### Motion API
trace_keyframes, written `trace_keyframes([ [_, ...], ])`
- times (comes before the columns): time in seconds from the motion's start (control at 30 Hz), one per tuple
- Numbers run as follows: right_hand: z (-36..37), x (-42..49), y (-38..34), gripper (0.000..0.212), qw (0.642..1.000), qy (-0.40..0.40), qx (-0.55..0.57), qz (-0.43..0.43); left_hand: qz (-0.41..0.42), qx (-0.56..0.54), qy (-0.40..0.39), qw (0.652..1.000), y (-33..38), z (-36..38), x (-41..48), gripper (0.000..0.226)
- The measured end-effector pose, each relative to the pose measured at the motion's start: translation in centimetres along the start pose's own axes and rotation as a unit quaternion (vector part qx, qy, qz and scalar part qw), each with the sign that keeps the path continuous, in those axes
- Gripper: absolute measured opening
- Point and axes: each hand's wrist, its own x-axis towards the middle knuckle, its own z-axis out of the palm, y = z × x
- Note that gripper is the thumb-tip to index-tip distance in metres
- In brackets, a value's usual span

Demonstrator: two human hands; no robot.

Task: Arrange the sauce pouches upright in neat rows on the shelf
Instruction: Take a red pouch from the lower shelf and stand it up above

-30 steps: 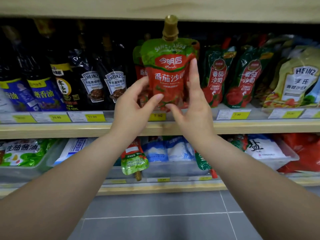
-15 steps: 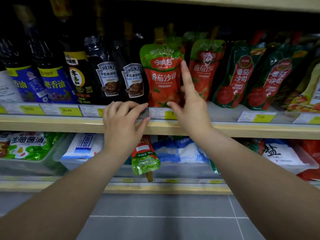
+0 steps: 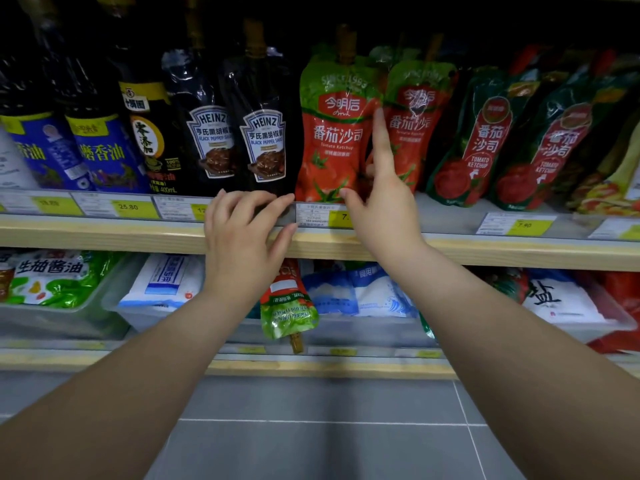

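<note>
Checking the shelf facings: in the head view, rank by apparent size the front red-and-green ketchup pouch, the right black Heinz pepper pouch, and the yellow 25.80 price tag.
1-2. Red-and-green ketchup pouch and black Heinz pepper pouch: look alike, not ranked.
3. Yellow 25.80 price tag: clearly smallest.

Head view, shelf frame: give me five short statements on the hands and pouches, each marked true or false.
1. The red ketchup pouch stands upright on the upper shelf. True.
2. The left hand grips a pouch. False: it holds nothing and lies by the shelf's front edge, fingers spread.
3. The right hand has its index finger raised between two ketchup pouches. True.
4. The black Heinz pouches stand right of the red pouch. False: they stand to its left.
5. A green-and-red pouch hangs spout-down on the lower shelf. True.
</note>
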Motion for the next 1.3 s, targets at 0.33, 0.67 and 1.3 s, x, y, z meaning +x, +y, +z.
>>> trace_keyframes([
  [0.33, 4.0, -11.6, 2.1, 0.040, 0.970, -0.151, -0.061, -0.178, 0.057, -0.032, -0.018, 0.998, -2.1, -1.5, -6.4, 0.023],
  [0.67, 9.2, -13.9, 3.1, 0.066, 0.924, -0.326, -0.184, -0.075, -0.075, -0.081, -0.241, 0.964, -5.2, -0.9, -11.5, 0.049],
  [1.3, 0.9, -6.3, -4.9, 0.020, 0.987, -0.144, 0.021, -0.062, -0.201, -0.130, -0.154, 0.959, -3.0, 0.9, -8.9, 0.057],
])
